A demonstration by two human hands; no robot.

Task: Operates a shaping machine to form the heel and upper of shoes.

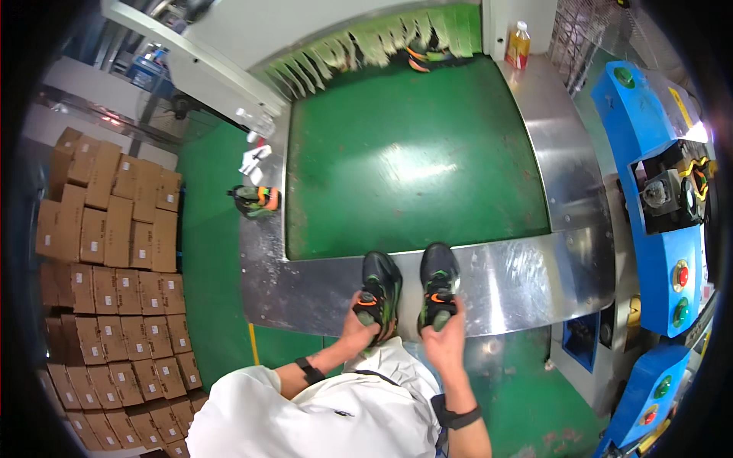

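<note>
White shirt (pixel 305 420) nearest; left hand (pixel 358 330) and right hand (pixel 444 337) each clasp, partly hiding, a black shoe (pixel 382 276); carton labels (pixel 93 246) unreadable.

shiny scuffed metal worktop (pixel 527 278), smooth-toed dark shoes (pixel 439 265) at its front edge, clear plastic bottle (pixel 518 47) at the far right corner, smooth glossy green belt (pixel 405 195), matt cardboard boxes (pixel 95 246), white cloth shirt (pixel 282 421)

Left shoe (pixel 382 276): black, orange and green accents, toe pointing away from person, over metal ledge (pixel 513 284). Right shoe (pixel 439 269): matching colours, toe likewise away, roughly parallel, small gap between. Whether soles touch ledge, unclear.
</note>
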